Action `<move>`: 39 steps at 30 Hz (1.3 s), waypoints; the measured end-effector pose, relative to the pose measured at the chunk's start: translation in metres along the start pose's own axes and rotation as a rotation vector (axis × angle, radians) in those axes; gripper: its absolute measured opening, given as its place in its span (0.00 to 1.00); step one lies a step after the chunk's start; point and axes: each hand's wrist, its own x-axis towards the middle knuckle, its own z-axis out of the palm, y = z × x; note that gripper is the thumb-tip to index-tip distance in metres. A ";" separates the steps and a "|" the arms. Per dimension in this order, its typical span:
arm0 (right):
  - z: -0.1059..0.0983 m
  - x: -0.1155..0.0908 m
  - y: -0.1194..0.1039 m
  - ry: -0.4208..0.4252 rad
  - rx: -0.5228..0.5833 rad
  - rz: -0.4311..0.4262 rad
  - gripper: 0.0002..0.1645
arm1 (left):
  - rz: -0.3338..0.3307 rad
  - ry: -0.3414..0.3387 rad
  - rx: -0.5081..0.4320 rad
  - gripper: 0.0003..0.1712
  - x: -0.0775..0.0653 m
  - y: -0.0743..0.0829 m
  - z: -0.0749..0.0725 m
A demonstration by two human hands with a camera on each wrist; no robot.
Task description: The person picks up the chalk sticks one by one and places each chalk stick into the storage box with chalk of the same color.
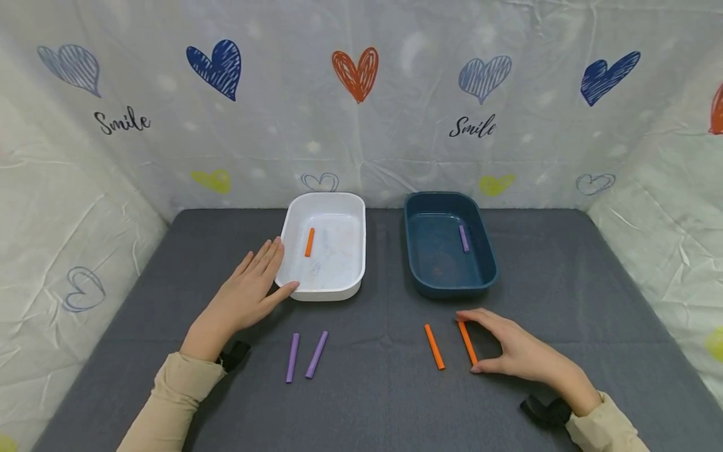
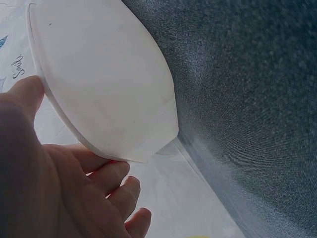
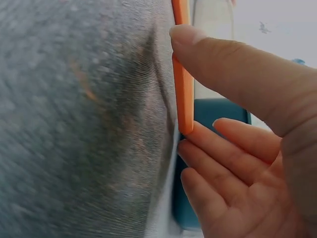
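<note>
Orange stick (image 1: 465,339), just in front of the blue tray (image 1: 435,251), is pinched end to end by the right hand (image 1: 522,351), thumb at the near end, fingertip at the far end; whether it is raised I cannot tell. A second orange stick (image 1: 434,346) lies beside it. Two purple sticks (image 1: 292,358) lie in front and to the left of the blue tray. Left of the blue tray, the white tray (image 1: 341,251) contains a third orange stick (image 1: 309,242); the left hand (image 1: 245,298) touches its rim, thumb spread away from the extended fingers. Inside the blue tray, toward its right wall, lies another purple stick (image 1: 464,239). Behind the blue tray hangs a heart-printed curtain (image 1: 407,144).
</note>
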 end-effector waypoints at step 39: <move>-0.047 0.047 -0.041 0.048 -0.027 -0.166 0.50 | -0.004 -0.022 -0.008 0.49 -0.001 0.001 -0.002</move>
